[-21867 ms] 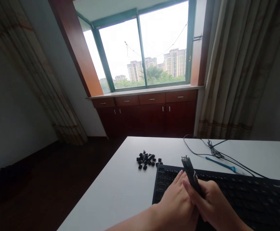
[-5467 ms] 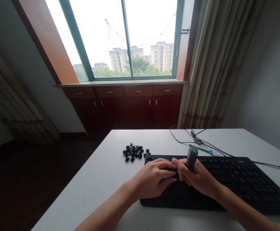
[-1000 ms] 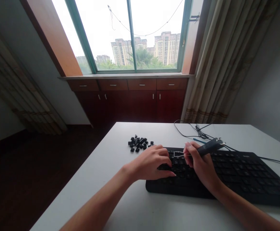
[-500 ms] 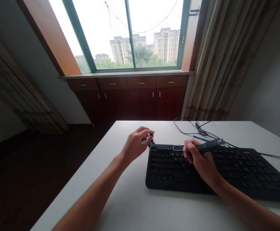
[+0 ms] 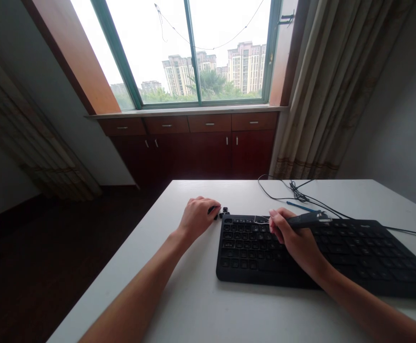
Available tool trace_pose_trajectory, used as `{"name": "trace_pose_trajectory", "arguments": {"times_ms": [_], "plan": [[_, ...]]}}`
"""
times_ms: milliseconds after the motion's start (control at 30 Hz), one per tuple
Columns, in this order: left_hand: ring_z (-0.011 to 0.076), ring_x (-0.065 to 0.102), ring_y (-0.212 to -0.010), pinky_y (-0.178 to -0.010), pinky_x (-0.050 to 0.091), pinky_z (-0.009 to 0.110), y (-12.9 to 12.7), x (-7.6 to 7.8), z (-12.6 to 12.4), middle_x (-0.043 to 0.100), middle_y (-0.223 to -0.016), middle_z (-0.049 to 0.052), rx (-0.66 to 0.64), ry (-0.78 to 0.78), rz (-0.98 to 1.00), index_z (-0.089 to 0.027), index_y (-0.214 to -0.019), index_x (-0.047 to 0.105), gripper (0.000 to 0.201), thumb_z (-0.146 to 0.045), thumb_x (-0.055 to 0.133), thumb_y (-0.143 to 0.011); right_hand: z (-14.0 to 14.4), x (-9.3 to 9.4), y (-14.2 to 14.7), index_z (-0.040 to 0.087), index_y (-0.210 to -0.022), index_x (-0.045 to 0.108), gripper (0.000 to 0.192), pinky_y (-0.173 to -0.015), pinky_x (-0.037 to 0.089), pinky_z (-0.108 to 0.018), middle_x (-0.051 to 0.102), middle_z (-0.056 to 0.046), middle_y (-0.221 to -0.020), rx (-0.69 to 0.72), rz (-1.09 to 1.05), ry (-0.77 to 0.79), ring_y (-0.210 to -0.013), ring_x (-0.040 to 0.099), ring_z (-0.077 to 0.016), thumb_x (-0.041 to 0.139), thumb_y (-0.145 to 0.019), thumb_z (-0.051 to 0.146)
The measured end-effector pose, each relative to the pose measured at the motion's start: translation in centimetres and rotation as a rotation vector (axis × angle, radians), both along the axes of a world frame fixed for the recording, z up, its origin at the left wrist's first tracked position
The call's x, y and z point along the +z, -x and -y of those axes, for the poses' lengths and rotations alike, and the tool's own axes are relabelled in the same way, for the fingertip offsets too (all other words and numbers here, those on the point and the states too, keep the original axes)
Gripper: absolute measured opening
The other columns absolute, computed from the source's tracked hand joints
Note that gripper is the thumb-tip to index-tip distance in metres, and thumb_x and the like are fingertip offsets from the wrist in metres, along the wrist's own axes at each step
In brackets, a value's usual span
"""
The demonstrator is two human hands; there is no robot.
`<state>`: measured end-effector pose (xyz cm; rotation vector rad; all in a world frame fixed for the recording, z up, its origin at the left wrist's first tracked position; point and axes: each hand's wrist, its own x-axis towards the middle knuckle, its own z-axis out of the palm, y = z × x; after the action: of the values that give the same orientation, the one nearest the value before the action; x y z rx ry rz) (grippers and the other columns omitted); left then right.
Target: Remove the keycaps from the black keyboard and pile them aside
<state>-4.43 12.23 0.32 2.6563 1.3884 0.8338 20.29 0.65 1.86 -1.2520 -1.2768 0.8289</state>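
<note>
A black keyboard [image 5: 282,278] lies on the white table, with many keycaps off on its left part. Beside its top left corner, several loose black keycaps [image 5: 225,210] lie in a small pile. My left hand [image 5: 197,215] is lowered at the pile, its fingers closed in a pinch. A dark keycap [image 5: 212,208] shows between thumb and fingers, partly hidden. Over the upper middle of the keyboard, my right hand [image 5: 293,233] grips the black handle of a keycap puller [image 5: 306,219]. The puller's thin wire loop [image 5: 261,219] points left above the upper key rows.
Behind the keyboard lie a tangled black cable [image 5: 297,191] and a thin blue stick-like tool [image 5: 302,206]. Another cable [image 5: 408,232] runs off right. The white table [image 5: 197,305] ends at its left edge above a dark floor. A cabinet [image 5: 193,152] stands under the window.
My left hand has come down to the keycap pile, its fingers closing in, with the keycap lowered. My right hand, with the puller, has shifted slightly left.
</note>
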Motion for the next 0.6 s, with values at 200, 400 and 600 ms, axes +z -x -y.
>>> {"name": "trace_pose_trajectory", "arguments": {"times_ms": [200,400,600], "plan": [[0.0253,0.067,-0.101,-0.091,0.046,0.044,-0.4,-0.1,0.4,0.077,-0.109,-0.003,-0.057,0.002,-0.044,-0.029,-0.102,0.076,0.022,-0.028,0.054,-0.096,-0.1,-0.2,0.0,0.019,-0.065,0.055,0.045,-0.046,0.033,-0.024,0.049,0.003,-0.057,0.014,-0.011,-0.006,-0.048,0.041,-0.0099,0.055,-0.096,0.051],[0.0271,0.063,-0.108,-0.095,0.043,0.049,-0.5,-0.1,0.7,0.074,-0.118,0.000,-0.108,0.011,-0.076,-0.027,-0.113,0.073,0.029,-0.024,0.049,-0.097,-0.1,-0.3,-0.1,0.019,-0.066,0.055,0.044,-0.046,0.032,-0.025,0.049,0.003,-0.058,0.021,0.001,0.003,-0.048,0.042,-0.0101,0.054,-0.097,0.051],[0.0256,0.061,-0.113,-0.098,0.044,0.048,-1.4,1.0,1.8,0.070,-0.122,0.005,-0.149,-0.037,-0.007,-0.024,-0.122,0.066,0.032,-0.020,0.044,-0.099,-0.1,-0.2,-0.1,0.019,-0.066,0.055,0.044,-0.046,0.032,-0.024,0.048,0.003,-0.056,0.022,0.019,-0.001,-0.047,0.041,-0.0100,0.053,-0.097,0.050]]}}
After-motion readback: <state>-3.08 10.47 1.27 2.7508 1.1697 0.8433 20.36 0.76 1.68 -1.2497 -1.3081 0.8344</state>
